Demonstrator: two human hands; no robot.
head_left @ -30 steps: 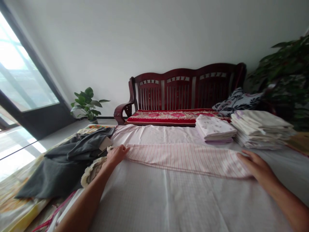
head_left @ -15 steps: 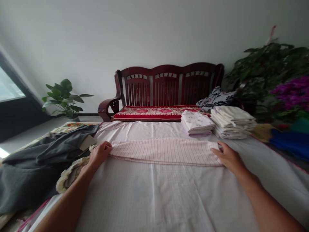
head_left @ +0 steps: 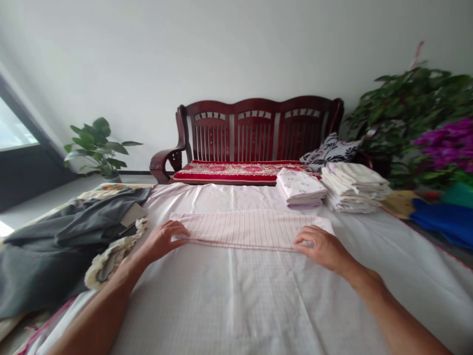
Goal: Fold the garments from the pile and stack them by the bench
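Here we are over the white sheet (head_left: pixel 218 301), with the striped cloth (head_left: pixel 251 227) laid lengthwise across it, parallel to the far edge and folded into a long strip. Our left hand (head_left: pixel 166 239) is on the strip's left end, fingers pinching its near edge; our right hand (head_left: pixel 321 249) pinches the same edge farther along, short of the right end, and covers part of that corner. Where the fingertips meet the fabric, the hands hide how much is gathered between them. Both forearms run out of view at the bottom, and so does the sheet's near edge. What bears the sheet, we can't tell.

Toward the far right corner sit two folded piles, the small printed stack (head_left: pixel 301 190) and the taller cream stack (head_left: pixel 353 187), just side by side; their inner layers blur together. Over on the left edge, the dark grey garment (head_left: pixel 84 227) spreads, cut off by our view, and our left forearm partly covers the frilled cloth (head_left: pixel 101 268). On the far right, the blue cloth (head_left: pixel 447 222) is cropped too.
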